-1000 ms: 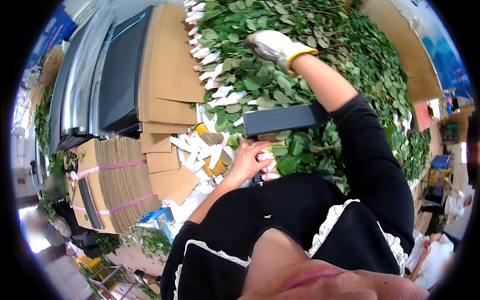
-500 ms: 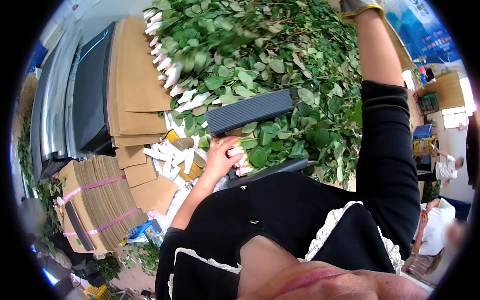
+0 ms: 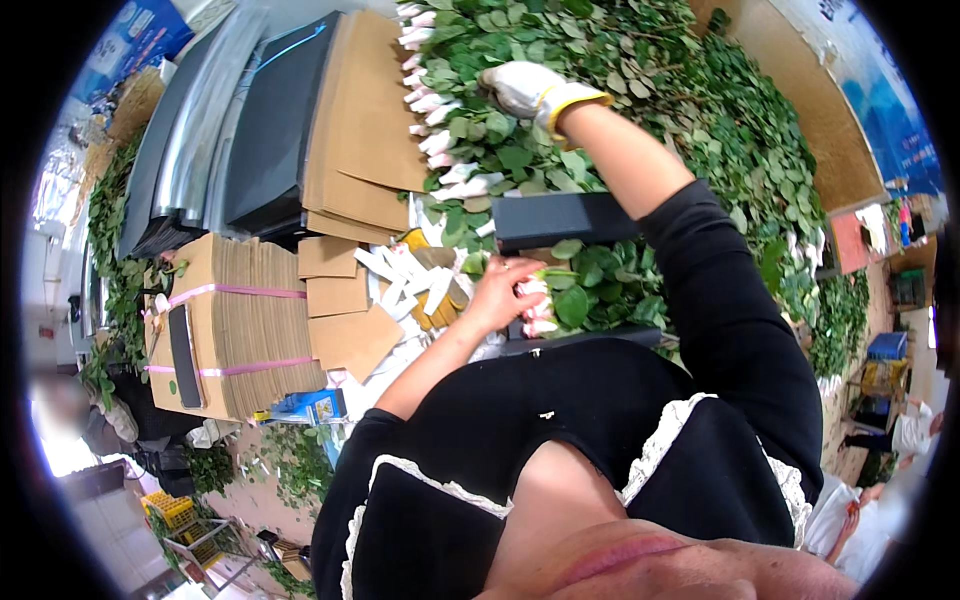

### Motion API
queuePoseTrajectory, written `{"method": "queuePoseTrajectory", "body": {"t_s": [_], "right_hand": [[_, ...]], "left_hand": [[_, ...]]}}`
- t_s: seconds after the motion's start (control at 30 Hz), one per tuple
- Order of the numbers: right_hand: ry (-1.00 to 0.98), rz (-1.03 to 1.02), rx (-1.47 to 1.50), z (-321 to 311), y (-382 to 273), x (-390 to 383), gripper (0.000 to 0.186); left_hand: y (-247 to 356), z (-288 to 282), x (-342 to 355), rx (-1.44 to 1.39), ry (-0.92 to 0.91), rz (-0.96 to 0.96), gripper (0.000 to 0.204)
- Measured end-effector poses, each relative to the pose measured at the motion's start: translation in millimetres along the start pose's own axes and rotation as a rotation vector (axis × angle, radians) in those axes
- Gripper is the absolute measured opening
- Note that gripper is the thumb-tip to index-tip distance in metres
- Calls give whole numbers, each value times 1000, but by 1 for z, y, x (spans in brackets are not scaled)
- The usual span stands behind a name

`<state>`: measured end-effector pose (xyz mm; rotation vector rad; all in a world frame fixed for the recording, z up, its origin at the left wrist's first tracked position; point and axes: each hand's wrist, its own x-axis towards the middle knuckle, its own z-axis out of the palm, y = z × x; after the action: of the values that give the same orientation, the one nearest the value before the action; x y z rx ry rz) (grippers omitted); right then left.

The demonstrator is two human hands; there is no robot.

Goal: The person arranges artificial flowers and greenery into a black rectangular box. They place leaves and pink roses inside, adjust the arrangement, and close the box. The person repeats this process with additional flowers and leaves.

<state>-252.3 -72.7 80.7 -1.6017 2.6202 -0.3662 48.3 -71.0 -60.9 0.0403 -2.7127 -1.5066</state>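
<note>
Reaching up the table, the right hand [image 3: 530,88] in its white knit glove with a yellow cuff is lying on the heap of green leafy rose stems [image 3: 620,60], fingers curled into the foliage; whether they are closed on one stem I cannot tell. The bare left hand [image 3: 500,295] is clamped around a small bunch of pale pink wrapped rosebuds [image 3: 535,310], held just below the long dark flat box [image 3: 565,220] lying across the leaves near the chest.

Judging from this, the gloved hand is doing well to take a single stem low on the stalk and draw it out along its length, since the tangled leaves are likely to drag neighbours along. The left hand is needing a firm but gentle grip so the bud heads are staying level.

A row of white-sleeved buds [image 3: 430,100] is edging the heap. Flat brown cardboard sheets [image 3: 360,120], a strapped cardboard bundle [image 3: 240,330] and a yellow work glove [image 3: 435,300] are crowding the left side.
</note>
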Motion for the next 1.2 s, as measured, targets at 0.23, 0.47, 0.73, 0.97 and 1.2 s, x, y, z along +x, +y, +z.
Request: {"method": "queuePoseTrajectory", "body": {"t_s": [0.23, 0.47, 0.73, 0.97, 1.2], "right_hand": [[-875, -609, -1278, 119, 73, 70, 35], [542, 251, -381, -204, 123, -52, 31], [871, -85, -501, -311, 35, -253, 26], [205, -16, 43, -107, -81, -297, 27], [-18, -84, 192, -1, -88, -261, 17]], "left_hand": [[2, 6, 4, 23, 64, 116, 50], [-8, 15, 11, -47, -9, 75, 55], [-10, 4, 12, -70, 20, 91, 51], [-24, 16, 12, -181, 68, 154, 52], [-14, 8, 5, -14, 81, 18, 41]]}}
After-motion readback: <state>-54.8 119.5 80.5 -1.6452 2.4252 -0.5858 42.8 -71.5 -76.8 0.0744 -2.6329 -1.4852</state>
